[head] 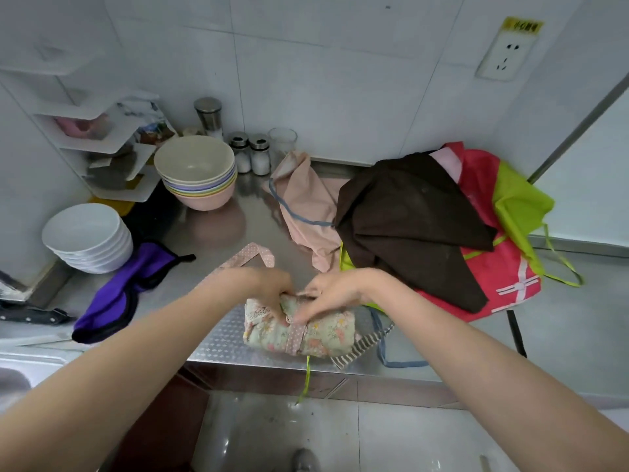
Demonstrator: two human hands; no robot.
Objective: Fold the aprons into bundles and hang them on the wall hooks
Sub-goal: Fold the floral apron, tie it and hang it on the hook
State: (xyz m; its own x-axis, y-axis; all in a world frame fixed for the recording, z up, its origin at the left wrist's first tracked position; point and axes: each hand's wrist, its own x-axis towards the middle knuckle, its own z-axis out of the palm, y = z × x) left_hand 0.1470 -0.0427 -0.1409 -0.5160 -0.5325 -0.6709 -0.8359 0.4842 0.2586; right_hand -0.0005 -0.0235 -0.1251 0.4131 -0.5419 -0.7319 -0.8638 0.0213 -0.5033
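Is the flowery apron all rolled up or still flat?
Rolled up: the floral apron is a tight bundle with its pink strap around it, both hands on top.

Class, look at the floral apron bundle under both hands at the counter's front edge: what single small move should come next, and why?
Probably pull the pink dotted strap snug and tuck it in. The floral bundle is already rolled, with a strap band round its middle, and the left hand and right hand both grip its top, yet the strap's free end lies loose on the counter.

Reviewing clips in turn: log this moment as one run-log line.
stage: tying bundle | left hand: grips floral apron bundle | right hand: pinches its strap | bundle: on steel counter | hung: not yet
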